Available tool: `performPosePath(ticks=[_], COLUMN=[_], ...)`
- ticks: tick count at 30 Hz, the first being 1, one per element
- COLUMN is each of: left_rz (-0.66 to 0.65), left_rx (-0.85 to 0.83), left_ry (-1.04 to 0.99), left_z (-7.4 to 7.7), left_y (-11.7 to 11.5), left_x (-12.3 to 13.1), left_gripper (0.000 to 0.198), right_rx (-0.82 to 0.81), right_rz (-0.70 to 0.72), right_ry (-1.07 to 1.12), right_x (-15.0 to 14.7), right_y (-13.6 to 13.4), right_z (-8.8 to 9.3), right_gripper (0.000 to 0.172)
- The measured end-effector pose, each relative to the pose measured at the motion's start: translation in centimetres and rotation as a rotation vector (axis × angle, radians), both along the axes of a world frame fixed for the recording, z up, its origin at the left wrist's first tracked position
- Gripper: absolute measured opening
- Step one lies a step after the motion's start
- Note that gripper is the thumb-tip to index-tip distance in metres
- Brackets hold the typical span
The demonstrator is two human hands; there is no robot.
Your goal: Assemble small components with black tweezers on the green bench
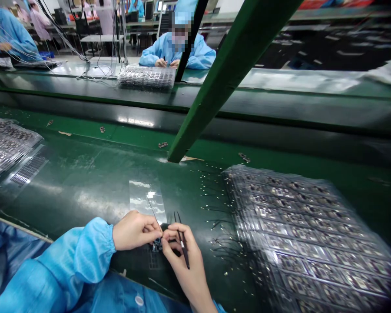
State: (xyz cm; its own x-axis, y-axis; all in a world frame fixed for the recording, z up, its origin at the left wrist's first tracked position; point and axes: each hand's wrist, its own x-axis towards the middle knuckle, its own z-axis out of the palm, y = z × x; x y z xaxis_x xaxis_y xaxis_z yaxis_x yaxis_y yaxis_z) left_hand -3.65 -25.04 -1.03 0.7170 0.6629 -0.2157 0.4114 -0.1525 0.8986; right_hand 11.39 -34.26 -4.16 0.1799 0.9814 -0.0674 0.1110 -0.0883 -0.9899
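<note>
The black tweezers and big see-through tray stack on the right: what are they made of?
Slim black tweezers: maybe coated metal, looking fairly dull and thin, though possibly plastic.
Clear rectangular tray stack: likely glossy plastic, because it's see-through and glints.

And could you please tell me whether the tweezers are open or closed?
Open, slightly: the black tweezers lie in the right hand, and their two tips show as separate prongs with a gap between.

Glossy bright-blue sleeve [84,256], gathered cuff [110,238], blue smock [117,291], pale round button [139,300]
</note>
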Motion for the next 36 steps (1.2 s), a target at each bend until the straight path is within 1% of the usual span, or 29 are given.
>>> performPosePath(ticks=[5,8,12,15,18,21,23,25,27,29,30,31,32,34,36], left_rz=[-0.022,-0.037,-0.004,0.006,0.017,0.048,0.079,0.130,0.195,0.285,0.349,0.452,0.598,0.743,0.862], left_rx=[0.069,0.075,0.030,-0.014,0.012,0.056,0.052,0.003,-0.074,-0.112,-0.096,-0.057,-0.002,0.077,0.131], left_ry=[0.026,0.014,-0.016,-0.038,-0.043,-0.014,0.013,0.021,-0.013,-0.060,-0.073,-0.067,-0.044,-0.023,0.013], left_z=[0.1,0.2,0.0,-0.2,-0.3,-0.4,-0.3,-0.2,0.1,0.7,1.1,1.5,1.9,2.7,3.1], left_y=[-0.2,-0.2,-0.2,-0.2,-0.3,-0.5,-0.4,0.5,2.5,5.9,8.0,10.4,12.9,17.8,21.7], left_x=[0.1,0.1,0.0,0.0,0.1,0.1,-0.1,-0.4,-0.6,-0.5,-0.3,-0.1,0.0,0.2,-0.3], left_gripper=[0.012,0.012,0.012,0.014,0.015,0.015,0.015,0.016,0.021,0.027,0.028,0.026,0.024,0.025,0.029], right_rx=[0.033,0.041,0.036,0.060,0.115,0.109,0.065,-0.007,-0.057,-0.063,-0.055,-0.052,-0.054,-0.051,-0.028], right_rz=[-0.005,-0.031,-0.021,-0.046,-0.079,-0.079,-0.124,-0.246,-0.366,-0.425,-0.424,-0.415,-0.405,-0.385,-0.365], right_ry=[-0.099,-0.130,-0.063,-0.094,-0.172,-0.150,-0.082,-0.009,0.068,0.125,0.140,0.145,0.148,0.168,0.206], right_x=[-0.2,-0.2,-0.1,-0.1,-0.3,-0.5,-0.6,-0.8,-1.0,-1.0,-0.9,-0.8,-0.7,-0.4,-0.3], right_y=[-0.3,-0.5,-0.4,-0.4,-0.5,-0.4,-0.3,-0.1,0.0,0.2,0.2,0.2,0.3,0.3,0.4], right_z=[-0.2,-0.2,-0.4,-0.4,-0.4,-0.1,0.3,0.7,0.9,0.7,0.5,0.2,-0.1,-0.7,-1.2], right_gripper=[0.016,0.017,0.018,0.016,0.013,0.014,0.020,0.028,0.038,0.047,0.050,0.053,0.054,0.051,0.043])
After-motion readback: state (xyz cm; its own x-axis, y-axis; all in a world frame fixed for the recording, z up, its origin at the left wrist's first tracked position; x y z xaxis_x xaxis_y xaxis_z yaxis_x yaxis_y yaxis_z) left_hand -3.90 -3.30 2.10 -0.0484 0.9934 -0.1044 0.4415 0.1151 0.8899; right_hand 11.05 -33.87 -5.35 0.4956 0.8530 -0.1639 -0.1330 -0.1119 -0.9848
